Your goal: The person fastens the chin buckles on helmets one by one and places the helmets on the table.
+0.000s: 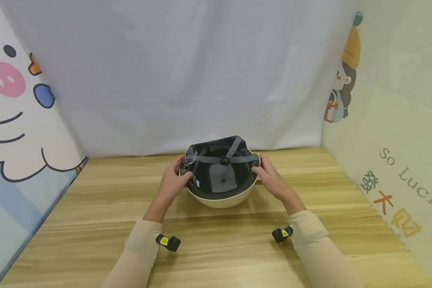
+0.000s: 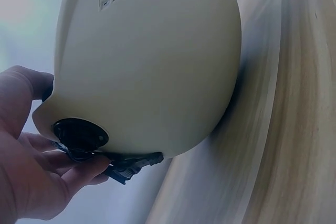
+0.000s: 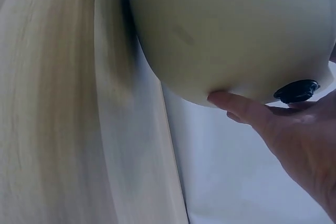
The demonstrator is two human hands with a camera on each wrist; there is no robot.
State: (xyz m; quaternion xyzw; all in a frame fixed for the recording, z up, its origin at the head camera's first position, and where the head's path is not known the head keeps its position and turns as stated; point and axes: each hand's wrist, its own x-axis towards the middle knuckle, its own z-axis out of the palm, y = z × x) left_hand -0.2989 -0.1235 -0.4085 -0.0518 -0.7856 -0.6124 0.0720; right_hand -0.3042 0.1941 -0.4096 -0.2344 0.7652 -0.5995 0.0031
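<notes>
At wooden table (image 1: pixel 101 200), helmet (image 1: pixel 221 176) opening upward, long axis unclear, left hand (image 1: pixel 173 179), right hand (image 1: pixel 271 177), grip clamped on its sides

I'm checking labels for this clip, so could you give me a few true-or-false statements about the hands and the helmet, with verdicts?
1. The left hand and the right hand both hold the helmet. True.
2. The helmet's opening faces away from the head camera. False: it faces that camera, showing the dark lining.
3. The outer shell is bright red. False: it is cream.
4. Some grey straps run across the opening. True.
5. The right hand wears a glove. False: it is bare.
</notes>
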